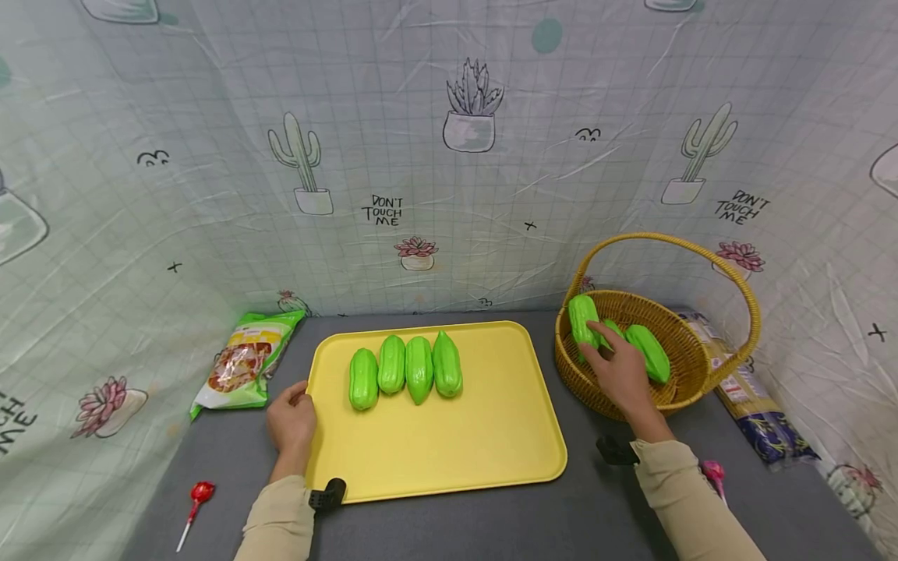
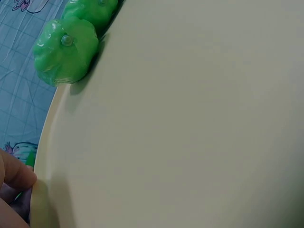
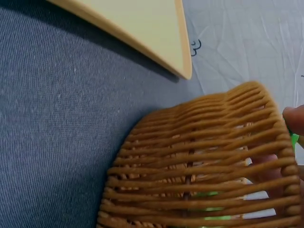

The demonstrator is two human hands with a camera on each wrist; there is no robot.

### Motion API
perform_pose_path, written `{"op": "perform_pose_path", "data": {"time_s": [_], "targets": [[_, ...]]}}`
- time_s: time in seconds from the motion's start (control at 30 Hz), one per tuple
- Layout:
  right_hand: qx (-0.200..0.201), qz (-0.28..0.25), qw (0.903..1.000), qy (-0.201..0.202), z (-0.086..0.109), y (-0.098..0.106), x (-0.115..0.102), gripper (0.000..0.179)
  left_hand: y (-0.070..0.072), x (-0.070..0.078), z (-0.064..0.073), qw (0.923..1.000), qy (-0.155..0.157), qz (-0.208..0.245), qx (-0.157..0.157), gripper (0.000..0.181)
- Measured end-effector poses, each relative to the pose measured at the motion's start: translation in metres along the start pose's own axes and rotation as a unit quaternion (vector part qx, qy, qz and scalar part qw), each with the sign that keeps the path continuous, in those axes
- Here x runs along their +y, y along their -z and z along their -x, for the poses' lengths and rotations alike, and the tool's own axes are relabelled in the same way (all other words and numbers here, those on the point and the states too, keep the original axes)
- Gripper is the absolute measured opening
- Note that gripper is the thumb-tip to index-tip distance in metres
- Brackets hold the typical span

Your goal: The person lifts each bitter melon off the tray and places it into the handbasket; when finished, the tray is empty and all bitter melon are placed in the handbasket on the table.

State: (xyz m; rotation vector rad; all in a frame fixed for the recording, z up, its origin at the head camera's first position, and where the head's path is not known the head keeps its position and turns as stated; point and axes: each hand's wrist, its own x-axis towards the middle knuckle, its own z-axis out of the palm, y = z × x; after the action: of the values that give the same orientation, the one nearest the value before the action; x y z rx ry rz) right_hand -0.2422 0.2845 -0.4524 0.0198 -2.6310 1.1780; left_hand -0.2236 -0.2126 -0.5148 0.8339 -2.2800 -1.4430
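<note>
My right hand (image 1: 620,374) reaches over the wicker basket (image 1: 684,343) and grips the lower end of a green ribbed gourd (image 1: 582,315) by its left inner wall. More green gourds (image 1: 648,354) lie inside, one partly behind my fingers. On the yellow tray (image 1: 435,452), several like gourds (image 1: 418,366) stand side by side in a row toward the back left. My left hand (image 1: 291,421) holds the tray's left edge, fingers curled; its fingertips (image 2: 23,175) meet the rim in the left wrist view. The basket's weave hides most of the right fingers in the right wrist view.
A green food packet (image 1: 245,362) lies left of the tray, with a red lollipop (image 1: 202,492) nearer the front. Right of the basket are a long pasta packet (image 1: 754,401) and a pink lollipop (image 1: 714,471). The basket's tall handle (image 1: 754,312) arches over it. Printed cloth surrounds the grey table.
</note>
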Motion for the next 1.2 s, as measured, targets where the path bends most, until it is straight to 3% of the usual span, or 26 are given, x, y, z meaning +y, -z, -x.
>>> {"op": "perform_pose_path", "data": {"time_s": [0.37, 0.8, 1.2], "targets": [[-0.035, 0.07, 0.9969, -0.005, -0.005, 0.008, 0.01, 0.052, 0.0, 0.0, 0.001, 1.0, -0.003, 0.0, 0.005, 0.039], [-0.099, 0.064, 0.9916, -0.053, -0.013, 0.013, 0.018, 0.055, -0.001, -0.001, 0.0, 0.9999, -0.003, -0.011, 0.013, 0.038], [-0.127, 0.078, 0.9845, -0.092, -0.017, 0.018, 0.025, 0.058, -0.001, 0.0, 0.001, 0.9999, -0.002, -0.007, 0.009, 0.038]]}}
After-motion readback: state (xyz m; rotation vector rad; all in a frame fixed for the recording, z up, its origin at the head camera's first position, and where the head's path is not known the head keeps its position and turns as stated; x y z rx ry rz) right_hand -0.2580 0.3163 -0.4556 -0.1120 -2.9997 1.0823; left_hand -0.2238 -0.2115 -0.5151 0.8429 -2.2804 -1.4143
